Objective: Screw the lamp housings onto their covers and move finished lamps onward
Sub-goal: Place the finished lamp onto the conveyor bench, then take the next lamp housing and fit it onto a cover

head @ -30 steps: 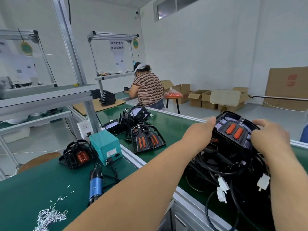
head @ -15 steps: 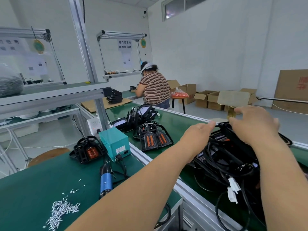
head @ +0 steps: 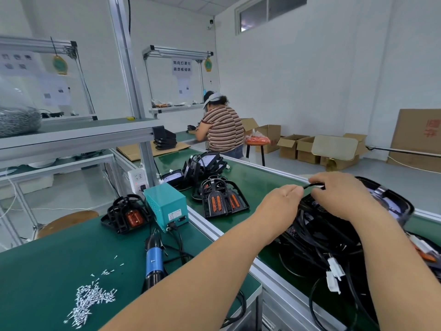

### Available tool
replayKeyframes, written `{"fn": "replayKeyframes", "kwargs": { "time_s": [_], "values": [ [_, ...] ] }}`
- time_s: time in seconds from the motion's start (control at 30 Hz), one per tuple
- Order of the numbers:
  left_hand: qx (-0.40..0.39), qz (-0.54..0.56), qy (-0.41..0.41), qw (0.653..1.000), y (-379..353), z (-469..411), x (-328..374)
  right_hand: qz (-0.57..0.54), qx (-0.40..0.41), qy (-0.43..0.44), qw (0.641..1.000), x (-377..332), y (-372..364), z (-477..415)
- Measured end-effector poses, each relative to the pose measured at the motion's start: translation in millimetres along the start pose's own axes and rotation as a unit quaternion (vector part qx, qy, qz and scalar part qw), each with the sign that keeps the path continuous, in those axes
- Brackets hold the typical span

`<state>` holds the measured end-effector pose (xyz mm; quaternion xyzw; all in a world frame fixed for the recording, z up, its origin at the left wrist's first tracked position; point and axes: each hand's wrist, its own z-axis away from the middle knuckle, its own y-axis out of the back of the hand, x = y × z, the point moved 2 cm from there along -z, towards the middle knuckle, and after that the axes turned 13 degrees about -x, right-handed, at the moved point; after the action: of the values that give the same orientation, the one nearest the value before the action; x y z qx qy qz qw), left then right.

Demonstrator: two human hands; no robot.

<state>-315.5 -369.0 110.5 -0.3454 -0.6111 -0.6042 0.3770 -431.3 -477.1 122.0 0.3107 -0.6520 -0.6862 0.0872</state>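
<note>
The lamp point(head: 391, 203) is lying on the conveyor belt point(head: 250, 175), on a pile of black cables point(head: 317, 237). The left hand point(head: 281, 204) and the right hand point(head: 341, 194) are pinching 1 black lead point(head: 310, 186) between curled fingertips, clamped tight on it — probably freeing it from the tangle before sending the lamp onward.

left hand point(head: 279, 201): bare | right hand point(head: 343, 197): bare | left forearm point(head: 191, 271): bare, uncovered down to the frame edge | right forearm point(head: 393, 271): bare, uncovered likewise
</note>
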Motion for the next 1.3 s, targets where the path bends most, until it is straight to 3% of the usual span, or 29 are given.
{"fn": "replayKeyframes", "kwargs": {
  "time_s": [0.4, 0.7, 0.87, 1.07, 1.3],
  "values": [
    [0.009, 0.002, -0.015, 1.0, -5, 6, 0, -0.03, -0.001, 0.078, 0.997, 8, 1, 13],
    [0.084, 0.009, -0.05, 0.995, 27, 36, 0, 0.021, 0.039, 0.113, 0.993, -24, 10, 17],
    [0.226, 0.051, -0.074, 0.97, 73, 101, -24, -0.047, 0.07, 0.264, 0.961, -107, -11, 32],
    [0.392, 0.125, -0.042, 0.911, 116, 190, -73, -0.133, 0.004, 0.398, 0.908, -231, -62, 56],
    [0.461, 0.085, 0.017, 0.883, 153, 285, -121, -0.175, -0.094, 0.51, 0.837, -346, -125, 95]
  ]
}}
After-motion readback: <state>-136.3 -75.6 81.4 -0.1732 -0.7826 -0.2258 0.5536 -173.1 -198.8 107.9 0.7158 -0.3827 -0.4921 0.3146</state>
